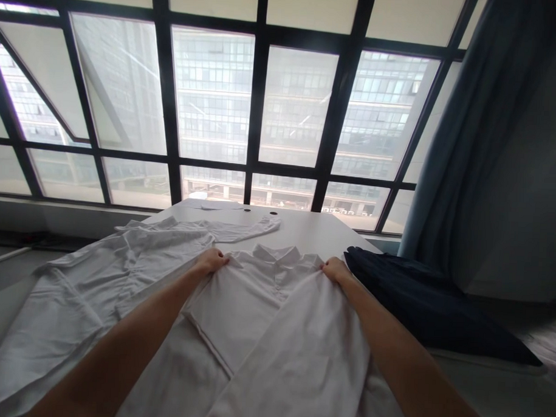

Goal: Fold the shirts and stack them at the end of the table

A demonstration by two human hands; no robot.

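Note:
A white collared shirt (274, 330) is stretched between my two hands, its collar facing the window side and its front toward me. My left hand (213, 260) pinches the shirt at the left shoulder. At the opposite shoulder, my right hand (336, 269) has its fingers closed on the fabric. The sleeves lie across the body of the shirt, one reaching diagonally down. Its lower part runs out of view at the bottom. Beside my left forearm lies a second white shirt (88, 275), rumpled, with a sleeve stretched toward the middle of the table.
The white table (314, 228) extends toward a large black-framed window (258, 110). Two dark round holes are near its far edge. A dark navy garment (421, 298) lies along the right side. A blue-grey curtain (462, 148) hangs at the right.

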